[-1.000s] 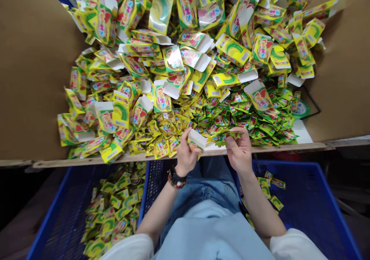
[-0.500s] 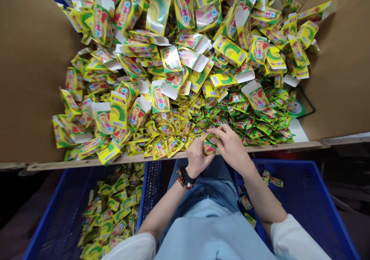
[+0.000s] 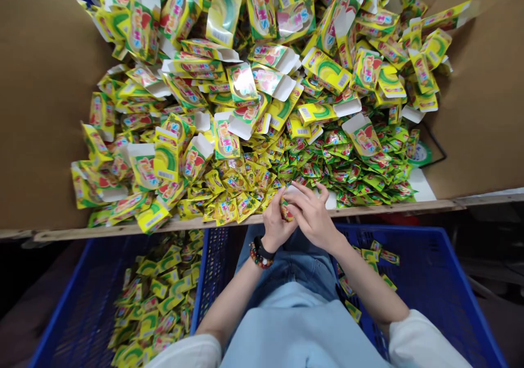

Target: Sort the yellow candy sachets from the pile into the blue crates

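At the front edge of the table, my left hand is closed around a small printed candy box. A white flap shows at the top of this box, and the rest is mostly covered by fingers. My right hand lies over the box from the right, its fingers bent against the flap and upper side. Just beyond the hands are yellow candy sachets and, to the right, green candy sachets.
Behind the sachets rises a heap of yellow-green candy boxes, many with flaps open. Brown cardboard walls flank it. Below the wooden edge, a left blue crate holds many boxes; a right blue crate holds several.
My right hand has shifted left and now covers more of the candy box. Its green and red face, visible between the hands before, is now mostly hidden, and a white flap shows.
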A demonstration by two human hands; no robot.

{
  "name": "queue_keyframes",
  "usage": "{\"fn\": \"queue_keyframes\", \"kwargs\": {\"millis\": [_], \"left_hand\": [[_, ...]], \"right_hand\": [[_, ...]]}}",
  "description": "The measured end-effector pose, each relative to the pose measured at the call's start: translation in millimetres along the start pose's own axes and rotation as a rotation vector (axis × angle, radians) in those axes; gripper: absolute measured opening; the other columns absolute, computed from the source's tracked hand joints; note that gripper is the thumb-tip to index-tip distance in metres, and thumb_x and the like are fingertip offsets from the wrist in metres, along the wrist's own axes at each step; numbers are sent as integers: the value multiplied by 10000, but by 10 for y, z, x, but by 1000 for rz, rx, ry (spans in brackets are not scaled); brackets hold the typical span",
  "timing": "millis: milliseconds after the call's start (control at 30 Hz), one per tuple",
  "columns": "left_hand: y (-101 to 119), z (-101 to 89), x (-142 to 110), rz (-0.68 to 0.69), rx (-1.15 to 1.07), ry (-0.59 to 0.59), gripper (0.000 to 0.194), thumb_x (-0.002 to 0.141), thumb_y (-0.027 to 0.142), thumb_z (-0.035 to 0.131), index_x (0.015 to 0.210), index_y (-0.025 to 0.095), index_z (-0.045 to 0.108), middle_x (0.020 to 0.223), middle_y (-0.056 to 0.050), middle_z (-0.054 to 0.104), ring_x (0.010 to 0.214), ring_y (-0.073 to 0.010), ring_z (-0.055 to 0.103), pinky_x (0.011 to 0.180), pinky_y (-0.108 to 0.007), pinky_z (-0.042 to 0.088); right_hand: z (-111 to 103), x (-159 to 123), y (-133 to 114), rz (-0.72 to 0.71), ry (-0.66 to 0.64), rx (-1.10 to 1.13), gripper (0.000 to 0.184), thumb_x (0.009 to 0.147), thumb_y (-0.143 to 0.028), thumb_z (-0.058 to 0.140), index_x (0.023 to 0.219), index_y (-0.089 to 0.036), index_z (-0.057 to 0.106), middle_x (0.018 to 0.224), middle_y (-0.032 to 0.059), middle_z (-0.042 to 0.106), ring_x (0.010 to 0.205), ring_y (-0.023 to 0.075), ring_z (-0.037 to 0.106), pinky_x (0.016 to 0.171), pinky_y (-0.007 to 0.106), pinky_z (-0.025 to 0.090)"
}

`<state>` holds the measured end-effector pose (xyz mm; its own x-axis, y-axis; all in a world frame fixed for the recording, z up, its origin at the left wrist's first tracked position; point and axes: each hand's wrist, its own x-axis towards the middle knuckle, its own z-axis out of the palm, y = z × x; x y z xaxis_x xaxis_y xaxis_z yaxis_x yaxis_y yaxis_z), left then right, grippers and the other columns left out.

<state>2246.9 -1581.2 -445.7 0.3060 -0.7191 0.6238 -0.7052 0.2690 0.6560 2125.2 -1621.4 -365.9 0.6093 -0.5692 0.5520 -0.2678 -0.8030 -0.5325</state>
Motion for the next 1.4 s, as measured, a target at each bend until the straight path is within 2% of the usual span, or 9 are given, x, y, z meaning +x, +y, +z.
{"fn": "queue_keyframes", "kwargs": {"millis": [133,200,300,467,600,967,1133,1300,1400], "left_hand": [[-9,69,80,117,-31,173,494,826,393,644,1234,226,420,1161,-144,629,1047,-261,654,842,-426,548],[-31,111,118,166,-41,162,450,813,375,656,1169,231,423,1158,-146,619,1058,-265,649,849,-438,546],[-59,143,132,124,-23,86,592,811,357,641,1286,197,326,1247,-196,564,1122,-295,626,894,-473,536],[-19,117,90,48,11,-98,634,845,268,563,1379,101,266,1257,-260,531,1140,-343,604,902,-493,535],[29,110,69,70,33,-71,645,848,239,550,1405,144,241,1280,-201,523,1194,-313,572,955,-475,518],[28,129,47,59,19,-98,588,907,256,462,1425,128,213,1244,-223,509,1128,-323,591,892,-467,526],[160,-329,260,152,161,-250,667,841,349,622,1422,186,339,1345,-167,458,1257,-309,457,1031,-486,427],[-37,-1093,527,-92,691,20,404,870,323,581,1243,169,571,1273,-178,493,1167,-357,420,985,-536,386],[-164,-1253,619,-153,851,-69,337,836,248,579,1154,140,594,1235,-191,515,1098,-367,438,899,-517,425]], "right_hand": [[72,36,86,231,279,412,548,866,-316,603,1396,-258,476,1395,88,571,1362,247,459,1093,452,386],[136,64,157,425,189,725,655,805,-388,671,1416,-252,476,1351,82,610,1265,259,557,1031,418,468],[190,68,228,521,13,957,528,802,-460,673,1282,-241,638,1241,54,689,1169,264,631,1035,414,481],[211,-12,231,294,96,637,312,836,-379,675,1129,-291,735,1230,11,692,1212,261,615,1085,414,455],[245,-7,225,316,152,552,312,887,-340,614,1175,-273,710,1187,13,711,1156,245,655,1036,402,510],[254,-43,359,-86,-25,204,438,970,-256,477,1405,-256,525,1299,76,652,1117,228,674,928,349,567],[-135,-342,360,7,13,3,423,998,-300,390,1371,-201,563,1141,107,731,919,209,731,797,315,579],[-923,-904,584,452,-71,-581,351,904,-424,566,1126,-211,737,916,131,772,769,314,733,659,401,559],[-817,-783,717,356,14,-533,316,934,-357,524,1100,-187,732,1037,122,752,898,278,715,770,382,555]]}}
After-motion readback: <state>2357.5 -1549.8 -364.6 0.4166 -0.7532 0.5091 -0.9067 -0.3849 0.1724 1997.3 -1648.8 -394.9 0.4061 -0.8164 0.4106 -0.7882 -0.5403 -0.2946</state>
